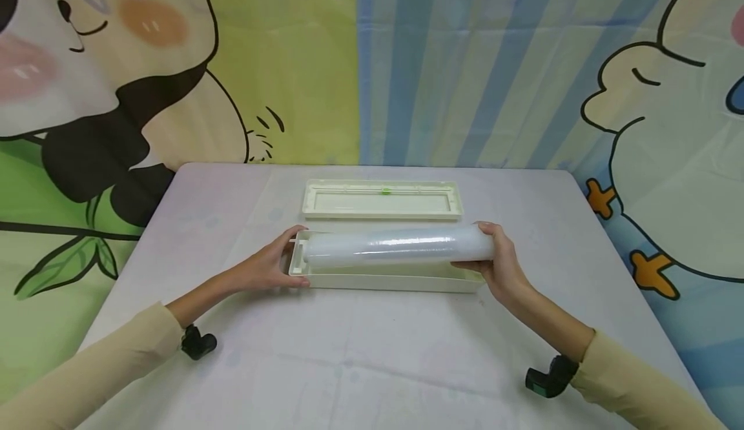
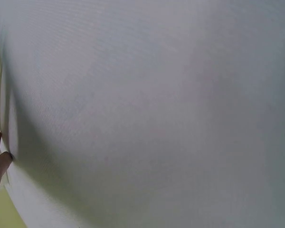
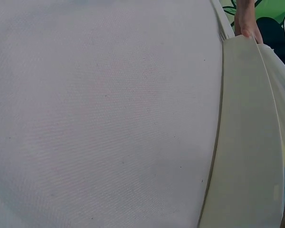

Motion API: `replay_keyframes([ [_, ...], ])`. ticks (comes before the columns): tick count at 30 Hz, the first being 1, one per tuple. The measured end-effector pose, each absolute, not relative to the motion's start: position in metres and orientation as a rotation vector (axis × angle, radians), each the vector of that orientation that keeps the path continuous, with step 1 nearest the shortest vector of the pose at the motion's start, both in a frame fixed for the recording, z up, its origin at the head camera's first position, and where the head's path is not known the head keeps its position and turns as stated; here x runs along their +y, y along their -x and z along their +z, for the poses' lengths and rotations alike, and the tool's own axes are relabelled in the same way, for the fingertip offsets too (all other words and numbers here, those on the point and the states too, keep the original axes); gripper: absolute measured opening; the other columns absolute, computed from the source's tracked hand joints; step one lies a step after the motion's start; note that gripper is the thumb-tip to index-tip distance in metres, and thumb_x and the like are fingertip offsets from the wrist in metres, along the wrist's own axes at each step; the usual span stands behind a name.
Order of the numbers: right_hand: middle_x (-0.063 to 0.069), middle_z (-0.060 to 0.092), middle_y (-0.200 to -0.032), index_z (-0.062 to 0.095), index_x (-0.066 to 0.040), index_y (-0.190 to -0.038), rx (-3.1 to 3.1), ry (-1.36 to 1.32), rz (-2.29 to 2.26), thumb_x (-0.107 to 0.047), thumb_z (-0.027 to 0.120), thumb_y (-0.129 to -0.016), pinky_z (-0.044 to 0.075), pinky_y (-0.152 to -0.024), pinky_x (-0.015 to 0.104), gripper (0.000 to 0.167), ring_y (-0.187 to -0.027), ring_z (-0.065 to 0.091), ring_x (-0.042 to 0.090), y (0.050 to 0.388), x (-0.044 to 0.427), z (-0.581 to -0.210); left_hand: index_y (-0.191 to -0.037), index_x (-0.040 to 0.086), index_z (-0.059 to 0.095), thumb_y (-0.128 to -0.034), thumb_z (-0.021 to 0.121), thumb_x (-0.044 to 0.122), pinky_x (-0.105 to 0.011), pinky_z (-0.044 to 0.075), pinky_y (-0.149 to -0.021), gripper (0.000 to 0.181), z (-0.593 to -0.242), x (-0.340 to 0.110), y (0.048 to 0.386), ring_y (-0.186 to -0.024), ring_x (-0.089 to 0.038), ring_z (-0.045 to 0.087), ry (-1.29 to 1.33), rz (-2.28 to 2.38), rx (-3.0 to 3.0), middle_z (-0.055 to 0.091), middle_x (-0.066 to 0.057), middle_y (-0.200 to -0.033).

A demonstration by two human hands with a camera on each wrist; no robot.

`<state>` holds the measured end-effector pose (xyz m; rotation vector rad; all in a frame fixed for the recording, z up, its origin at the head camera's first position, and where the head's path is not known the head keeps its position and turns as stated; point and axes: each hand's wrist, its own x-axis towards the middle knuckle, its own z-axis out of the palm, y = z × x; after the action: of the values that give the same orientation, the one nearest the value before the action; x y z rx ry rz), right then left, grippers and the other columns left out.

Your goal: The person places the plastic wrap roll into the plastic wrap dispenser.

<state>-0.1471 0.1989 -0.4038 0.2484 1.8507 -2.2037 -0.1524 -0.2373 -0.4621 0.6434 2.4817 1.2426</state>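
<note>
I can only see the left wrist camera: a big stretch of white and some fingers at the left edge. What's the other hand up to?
Observer: The right hand grips one end of a white roll.

Visitor: Oh! And what's that pale thing by the fingers I see?

Observer: A long box, open on top; the left hand holds its end.

Visitor: Does it have a lid?

Observer: A lid-like piece lies apart, on the table beyond the box.

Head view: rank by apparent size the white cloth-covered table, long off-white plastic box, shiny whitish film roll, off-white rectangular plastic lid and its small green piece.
1. Table
2. Box
3. Film roll and lid: unsure; the roll looks longer but is nearer the camera
4. Green piece
</note>
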Motion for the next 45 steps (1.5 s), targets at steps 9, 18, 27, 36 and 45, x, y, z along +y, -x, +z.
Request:
replay_keyframes([
  [9, 0.006, 0.048, -0.118, 0.041, -0.010, -0.126, 1.896, -0.189, -2.129, -0.035, 0.035, -0.098, 0.058, -0.075, 0.041, 0.037, -0.096, 0.063, 0.018, 0.152, 0.185, -0.405, -0.146, 0.022, 0.025, -0.0717, 0.086, 0.036, -0.047, 0.042, -0.097, 0.097, -0.462, -0.238, 0.152, -0.121, -0.025, 0.055, -0.681, 1.273, 2.454, 0.049, -0.003, -0.134],
  [18, 0.008, 0.047, -0.118, 0.036, -0.004, -0.132, 1.847, -0.122, -2.095, -0.030, 0.035, -0.099, 0.058, -0.078, 0.043, 0.042, -0.092, 0.066, 0.019, 0.157, 0.190, -0.408, -0.147, 0.019, 0.023, -0.0719, 0.086, 0.037, -0.045, 0.045, -0.093, 0.100, -0.460, -0.238, 0.154, -0.113, -0.022, 0.057, -0.680, 1.259, 2.449, 0.053, -0.005, -0.127],
  [27, 0.009, 0.042, -0.126, 0.017, 0.002, -0.151, 1.870, 0.020, -1.777, -0.034, 0.048, -0.101, 0.055, -0.087, 0.030, 0.068, -0.101, 0.061, 0.011, 0.173, 0.213, -0.395, -0.146, 0.022, 0.023, -0.0716, 0.086, 0.035, -0.042, 0.045, -0.091, 0.098, -0.461, -0.237, 0.154, -0.108, -0.020, 0.059, -0.683, 1.243, 2.467, 0.053, -0.004, -0.124],
  [36, 0.017, 0.041, -0.148, 0.049, -0.011, -0.140, 2.308, 0.316, -1.202, -0.037, 0.064, -0.092, 0.048, -0.091, 0.034, 0.056, -0.125, 0.047, 0.029, 0.186, 0.226, -0.393, -0.146, 0.023, 0.022, -0.0712, 0.086, 0.038, -0.041, 0.046, -0.089, 0.100, -0.464, -0.237, 0.154, -0.106, -0.021, 0.058, -0.666, 1.235, 2.467, 0.053, -0.004, -0.124],
  [45, 0.013, 0.047, -0.147, 0.055, -0.021, -0.138, 2.448, 0.650, -1.033, -0.031, 0.073, -0.086, 0.048, -0.092, 0.044, 0.056, -0.127, 0.048, 0.033, 0.193, 0.226, -0.391, -0.148, 0.020, 0.022, -0.0707, 0.086, 0.041, -0.040, 0.046, -0.087, 0.102, -0.459, -0.237, 0.153, -0.102, -0.018, 0.059, -0.661, 1.205, 2.482, 0.058, -0.005, -0.117],
])
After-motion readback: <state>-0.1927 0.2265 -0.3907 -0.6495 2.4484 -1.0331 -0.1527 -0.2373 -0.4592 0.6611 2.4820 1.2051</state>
